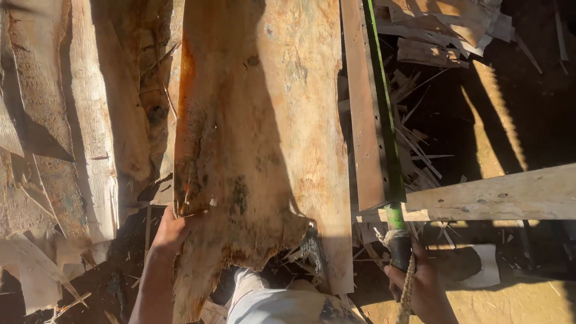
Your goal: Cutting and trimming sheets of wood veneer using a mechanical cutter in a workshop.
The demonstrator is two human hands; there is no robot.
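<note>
Sawmill yard, hard low sun, deep shadows. A broad rough-sawn slab (264, 138) runs lengthwise away from the person, its near end ragged and splintered, bark stains and orange streaks along its left edge. It lies between a stack of pale offcut boards (78, 120) on the left and a rusty steel rail (366, 120) with a green edge on the right.

Left hand (171, 231): pressed against the slab's near left edge, fingers curled under the wood, grip closed on the slab. Right hand (420, 282): clenched around a green lever handle (397, 231) wrapped with frayed rope (408, 288), just below the near end of the rail.

A weathered plank (498, 195) crosses at the right, touching the rail's end. Splinters and strips litter the dirt floor (468, 108) beyond it.

Judgement on handling: the slab looks heavy and stiff, unlikely to flex, with a rough dry face that should not slip. The torn near end seems brittle and full of splinters; the straighter side edges look the sounder place to hold.
</note>
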